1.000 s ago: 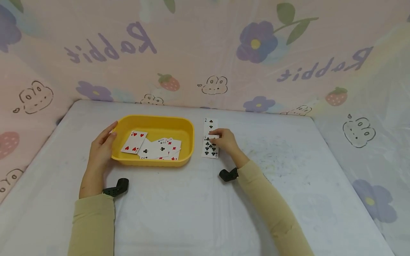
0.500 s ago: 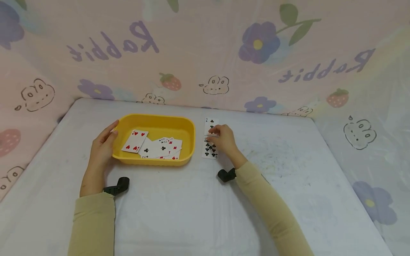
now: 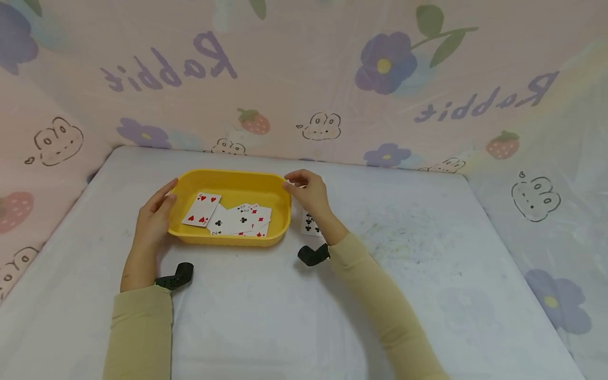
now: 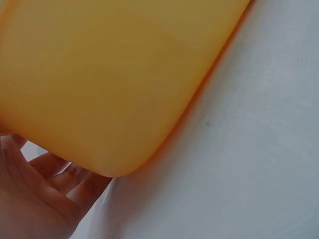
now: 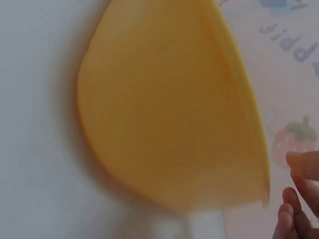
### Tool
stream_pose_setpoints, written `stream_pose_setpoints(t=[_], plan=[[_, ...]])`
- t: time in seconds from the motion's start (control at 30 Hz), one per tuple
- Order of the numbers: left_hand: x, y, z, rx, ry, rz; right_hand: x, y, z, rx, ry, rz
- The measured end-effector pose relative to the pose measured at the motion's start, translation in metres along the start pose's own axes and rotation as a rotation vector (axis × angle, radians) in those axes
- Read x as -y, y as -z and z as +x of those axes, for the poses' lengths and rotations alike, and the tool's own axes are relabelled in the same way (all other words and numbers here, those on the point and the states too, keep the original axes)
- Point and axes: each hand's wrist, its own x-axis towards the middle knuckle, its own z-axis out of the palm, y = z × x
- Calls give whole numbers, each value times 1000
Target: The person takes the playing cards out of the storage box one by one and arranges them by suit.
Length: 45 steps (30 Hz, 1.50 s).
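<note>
Left hand (image 3: pixel 153 221): we saw fingers straight, flat against the near-left wall of the yellow tray (image 3: pixel 230 182).
Right hand (image 3: pixel 309 192): fingers curled at the tray's far-right corner; we could not tell whether it held a card.
Clubs card (image 3: pixel 310 224): on the table, under the right wrist.
Tray contents: loose cards (image 3: pixel 237 217), between both hands.

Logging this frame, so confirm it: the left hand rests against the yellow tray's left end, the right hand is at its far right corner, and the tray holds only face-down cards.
One detail is wrong. The cards in the yellow tray lie face up, hearts, clubs and diamonds showing, as the head view shows. The left hand does rest against the left end, and the right hand is at the far right corner.
</note>
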Motion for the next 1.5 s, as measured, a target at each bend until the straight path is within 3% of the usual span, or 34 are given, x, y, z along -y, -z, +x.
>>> stream_pose_setpoints(t=[0.3, 0.63, 0.83, 1.2, 1.5], plan=[[0, 1, 0, 9, 0, -2, 26, -34, -3, 89, 16, 14], [-1, -1, -1, 12, 13, -13, 33, -71, -10, 296, -33, -110], [-1, -1, 1, 7, 30, -18, 31, -84, -14, 379, -66, -128], [-1, 0, 1, -4, 31, -15, 32, -93, -16, 468, -18, -442], [-2, 0, 1, -13, 31, -3, 34, -93, -19, 445, -48, -559]])
